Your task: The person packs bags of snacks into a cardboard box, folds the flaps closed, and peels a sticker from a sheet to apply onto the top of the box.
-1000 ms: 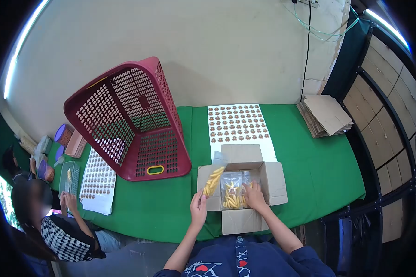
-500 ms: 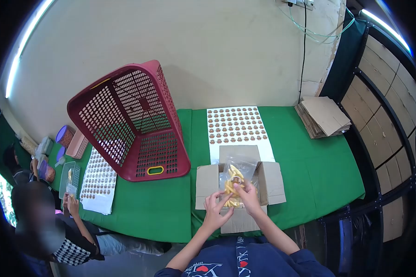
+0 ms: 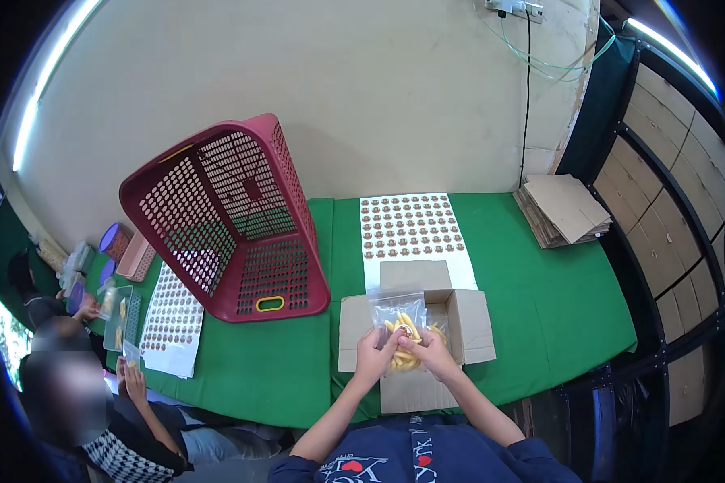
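A clear zip bag (image 3: pixel 398 306) of yellow stick-shaped snacks is held upright over an open cardboard box (image 3: pixel 474 326). My left hand (image 3: pixel 374 356) grips its left side and my right hand (image 3: pixel 434 357) its right side, thumbs close together at the front. Between the thumbs shows a round brown-and-white sticker (image 3: pixel 405 331) on the bag. The box has its flaps folded outward, and more yellow snacks show inside it behind my right hand. Just beyond the box lies a sheet of round stickers (image 3: pixel 411 229).
A big maroon basket (image 3: pixel 275 278) lies on its side on the green cloth (image 3: pixel 556 314). Flat cardboard (image 3: pixel 568 208) is stacked at the right, near a rack of boxes (image 3: pixel 648 185). At left, another sticker sheet (image 3: pixel 169 318) and a person (image 3: pixel 141 423) holding a small bag.
My left hand has closed on the bag, where its fingers were spread before. The bag has shifted slightly left, with both thumbs now meeting at the sticker.
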A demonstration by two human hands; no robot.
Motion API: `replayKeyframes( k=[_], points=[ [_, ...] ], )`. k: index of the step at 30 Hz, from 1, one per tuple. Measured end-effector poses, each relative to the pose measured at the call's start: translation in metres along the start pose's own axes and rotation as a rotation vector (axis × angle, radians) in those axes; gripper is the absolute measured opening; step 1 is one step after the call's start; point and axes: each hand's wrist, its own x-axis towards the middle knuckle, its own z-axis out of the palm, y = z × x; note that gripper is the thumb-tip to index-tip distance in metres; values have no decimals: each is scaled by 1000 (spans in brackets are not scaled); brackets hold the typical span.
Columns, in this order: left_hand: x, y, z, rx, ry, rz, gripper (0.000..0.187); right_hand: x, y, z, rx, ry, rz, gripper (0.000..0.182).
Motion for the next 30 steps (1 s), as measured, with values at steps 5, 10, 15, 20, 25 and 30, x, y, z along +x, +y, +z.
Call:
replayKeyframes(
  k=[5,10,15,20,25,30],
  points=[
    [-1,27,-4,106,70,29,27,-2,-2,4,31,-22,-39,24],
    [-2,32,-4,121,106,29,35,2,15,-2,51,-38,-66,23],
    [0,16,0,66,91,74,31,4,18,-8,40,-18,-52,28],
    [-4,15,2,113,54,20,27,6,14,3,-59,197,-172,26],
    [-5,8,3,98,77,8,27,3,11,11,-237,333,-294,20],
    [-3,12,5,101,90,-3,25,2,9,13,-270,373,-359,21]
  ],
)
